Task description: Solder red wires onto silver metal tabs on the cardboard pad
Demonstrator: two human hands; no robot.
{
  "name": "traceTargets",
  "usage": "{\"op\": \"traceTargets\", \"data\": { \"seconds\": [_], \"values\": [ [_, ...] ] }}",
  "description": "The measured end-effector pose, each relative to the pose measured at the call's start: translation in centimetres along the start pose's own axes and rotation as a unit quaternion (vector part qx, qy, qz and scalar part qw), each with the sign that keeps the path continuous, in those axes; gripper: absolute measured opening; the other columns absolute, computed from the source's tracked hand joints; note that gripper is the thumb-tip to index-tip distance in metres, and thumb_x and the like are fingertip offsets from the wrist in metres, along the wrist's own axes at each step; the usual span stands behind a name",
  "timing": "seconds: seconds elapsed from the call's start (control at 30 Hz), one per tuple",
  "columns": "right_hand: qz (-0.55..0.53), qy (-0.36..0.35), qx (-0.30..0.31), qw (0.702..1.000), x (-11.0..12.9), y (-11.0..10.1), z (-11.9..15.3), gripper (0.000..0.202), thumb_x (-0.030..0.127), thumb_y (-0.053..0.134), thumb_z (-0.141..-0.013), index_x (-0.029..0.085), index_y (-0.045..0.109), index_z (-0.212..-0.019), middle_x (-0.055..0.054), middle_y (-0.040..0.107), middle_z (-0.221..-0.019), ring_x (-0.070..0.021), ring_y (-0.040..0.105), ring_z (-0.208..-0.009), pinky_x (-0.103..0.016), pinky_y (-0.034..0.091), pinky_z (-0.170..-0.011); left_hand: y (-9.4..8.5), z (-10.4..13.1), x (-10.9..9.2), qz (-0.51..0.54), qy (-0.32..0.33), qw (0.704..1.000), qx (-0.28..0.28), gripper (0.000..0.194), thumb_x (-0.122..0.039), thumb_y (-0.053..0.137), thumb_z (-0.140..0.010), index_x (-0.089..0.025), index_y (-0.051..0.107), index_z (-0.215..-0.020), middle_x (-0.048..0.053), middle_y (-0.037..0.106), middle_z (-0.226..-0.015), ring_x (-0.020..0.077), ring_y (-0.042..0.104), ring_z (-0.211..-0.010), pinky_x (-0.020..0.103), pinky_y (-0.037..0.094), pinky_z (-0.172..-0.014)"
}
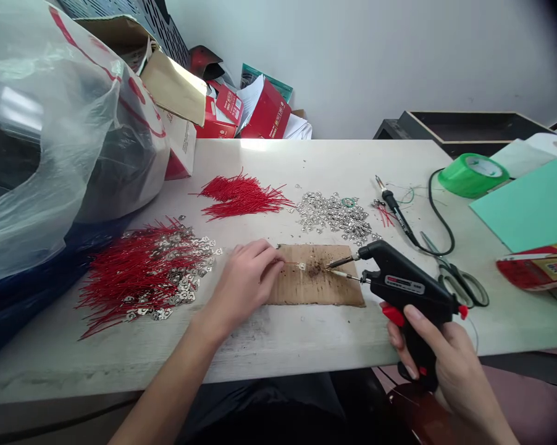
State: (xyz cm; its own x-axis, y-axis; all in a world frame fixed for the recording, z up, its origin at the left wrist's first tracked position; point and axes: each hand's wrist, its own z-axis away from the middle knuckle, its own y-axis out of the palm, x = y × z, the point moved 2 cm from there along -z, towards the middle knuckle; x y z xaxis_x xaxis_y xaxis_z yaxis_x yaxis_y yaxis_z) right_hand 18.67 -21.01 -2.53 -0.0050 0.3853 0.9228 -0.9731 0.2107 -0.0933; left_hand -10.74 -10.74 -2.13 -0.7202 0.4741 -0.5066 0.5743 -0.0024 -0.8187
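Note:
My left hand rests over the left edge of a scorched cardboard piece, fingers pinched on a thin red wire. At the wire's far end a small metal tab lies on the cardboard. My right hand is wrapped round the grip of a black soldering gun with a red trigger. Its tip and a thin feed tube converge above the dark burnt spot, slightly right of the tab and apart from it. To the left spreads a heap of red wires with metal tabs.
Behind the cardboard lie loose red wires and a pile of metal tabs. A soldering iron, scissors and green tape are on the right. A plastic bag bulges at left, near red boxes.

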Motion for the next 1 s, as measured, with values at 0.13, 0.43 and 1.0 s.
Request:
{"op": "traceTargets", "data": {
  "seconds": [0.13, 0.43, 1.0],
  "values": [
    [0.008, -0.003, 0.002, 1.0, -0.2, -0.2, -0.1, 0.051, 0.064, 0.071, -0.091, 0.018, 0.063, -0.07, -0.005, 0.065, -0.066, -0.0093, 0.044, -0.04, -0.026, 0.037, -0.04, 0.2, 0.0, 0.0, -0.004, -0.004, 1.0, 0.012, 0.016, -0.019, 0.055, -0.106, -0.021, 0.071, -0.104, 0.004, 0.069, -0.101, 0.0205, 0.062, -0.092, 0.038, 0.044, -0.087],
    [-0.008, 0.002, -0.002, 1.0, 0.0, 0.0, 0.0, 0.048, 0.061, 0.072, -0.093, 0.017, 0.067, -0.075, -0.003, 0.062, -0.064, -0.0084, 0.044, -0.038, -0.025, 0.036, -0.039, 0.0, 0.4, -0.1, 0.008, -0.002, 1.0, 0.013, 0.017, -0.019, 0.055, -0.105, -0.02, 0.071, -0.103, 0.004, 0.068, -0.099, 0.0204, 0.062, -0.092, 0.038, 0.044, -0.086],
    [-0.025, -0.018, 0.04, 0.999, -0.7, 1.9, 0.8, 0.039, 0.054, 0.074, -0.094, 0.017, 0.071, -0.082, -0.006, 0.068, -0.071, -0.0138, 0.058, -0.049, -0.027, 0.043, -0.047, 0.0, 0.6, -0.2, 0.027, -0.003, 1.0, 0.008, 0.014, -0.016, 0.056, -0.104, -0.02, 0.066, -0.096, 0.001, 0.067, -0.095, 0.019, 0.061, -0.088, 0.036, 0.038, -0.084]
  ]
}}
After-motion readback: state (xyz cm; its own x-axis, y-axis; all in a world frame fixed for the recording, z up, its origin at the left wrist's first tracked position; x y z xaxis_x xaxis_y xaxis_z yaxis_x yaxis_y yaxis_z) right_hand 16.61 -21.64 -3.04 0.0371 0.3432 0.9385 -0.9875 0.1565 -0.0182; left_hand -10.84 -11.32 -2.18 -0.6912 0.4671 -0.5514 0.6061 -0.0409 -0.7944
